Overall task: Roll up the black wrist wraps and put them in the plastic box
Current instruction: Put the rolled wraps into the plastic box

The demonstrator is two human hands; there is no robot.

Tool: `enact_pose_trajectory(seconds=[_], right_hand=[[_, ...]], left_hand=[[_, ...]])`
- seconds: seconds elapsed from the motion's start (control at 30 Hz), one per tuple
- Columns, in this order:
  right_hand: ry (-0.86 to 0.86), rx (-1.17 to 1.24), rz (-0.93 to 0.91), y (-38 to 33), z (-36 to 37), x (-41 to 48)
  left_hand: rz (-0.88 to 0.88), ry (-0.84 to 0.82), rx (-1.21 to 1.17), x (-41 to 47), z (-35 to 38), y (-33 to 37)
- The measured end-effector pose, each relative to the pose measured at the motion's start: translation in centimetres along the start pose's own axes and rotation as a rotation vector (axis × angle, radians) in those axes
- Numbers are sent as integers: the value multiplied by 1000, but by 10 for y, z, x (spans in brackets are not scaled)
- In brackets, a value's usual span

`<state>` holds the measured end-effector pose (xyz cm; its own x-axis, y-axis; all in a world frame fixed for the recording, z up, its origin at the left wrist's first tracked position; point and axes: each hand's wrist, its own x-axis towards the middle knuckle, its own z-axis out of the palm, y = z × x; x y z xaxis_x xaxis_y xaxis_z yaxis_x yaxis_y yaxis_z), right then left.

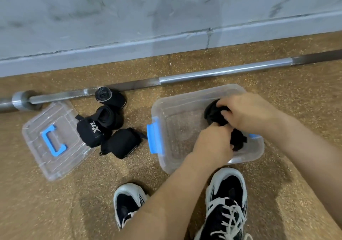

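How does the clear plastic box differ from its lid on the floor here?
The plastic box is deep with blue latches on its sides; the lid is flat with a blue handle in its middle. The left hand and right hand grip a black wrist wrap in the box; the lid lies untouched by them. Both are clear plastic, on the floor.

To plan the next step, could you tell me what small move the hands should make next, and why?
Probably let go: both the left hand and right hand hold black wraps low inside the plastic box, while four rolls wait on the floor.
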<state>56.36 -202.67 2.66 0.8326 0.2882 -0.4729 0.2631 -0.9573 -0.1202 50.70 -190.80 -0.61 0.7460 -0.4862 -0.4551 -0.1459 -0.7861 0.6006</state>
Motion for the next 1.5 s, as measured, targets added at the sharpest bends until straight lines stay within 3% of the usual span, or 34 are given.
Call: enact_pose_trajectory(seconds=[0.1, 0.17, 0.3, 0.37, 0.43, 0.5, 0.57, 0.67, 0.87, 1.1, 1.2, 1.33, 1.43, 1.5], right_hand=[[-86, -45, -12, -14, -5, -9], [-65, -102, -10, -27, -15, -15], [-39, -229, -236, -57, -61, -19], [-65, -251, -377, -78, -86, -15], [-58, -233, -494, -101, -98, -2], [-23, -164, -593, -131, -99, 22], [0, -84, -637, -158, -91, 47], [45, -35, -630, -197, -65, 91], [-12, -37, -552, -238, -20, 145], [153, -182, -418, -240, 4, 156], [120, -49, -351, -225, -4, 148], [132, 264, -338, -191, -77, 118], [93, 331, -308, -150, -143, 67], [67, 317, -259, -122, -159, 29]], left_hand=[[46, -131, -90, -13, -19, -8], [39, -75, -163, -31, -33, -18], [-222, 427, -373, -60, -78, -62], [-343, 670, -269, -65, -102, -93], [-446, 771, -101, -66, -121, -125], [-599, 757, 11, -73, -131, -156], [-705, 636, 57, -79, -132, -178], [-704, 508, 73, -89, -116, -206], [-659, 481, 0, -108, -98, -247], [-694, 581, 32, -94, -98, -235], [-692, 640, -64, -97, -103, -240], [-662, 719, -219, -100, -109, -229], [-561, 898, -462, -101, -122, -198], [-513, 953, -501, -100, -136, -171]])
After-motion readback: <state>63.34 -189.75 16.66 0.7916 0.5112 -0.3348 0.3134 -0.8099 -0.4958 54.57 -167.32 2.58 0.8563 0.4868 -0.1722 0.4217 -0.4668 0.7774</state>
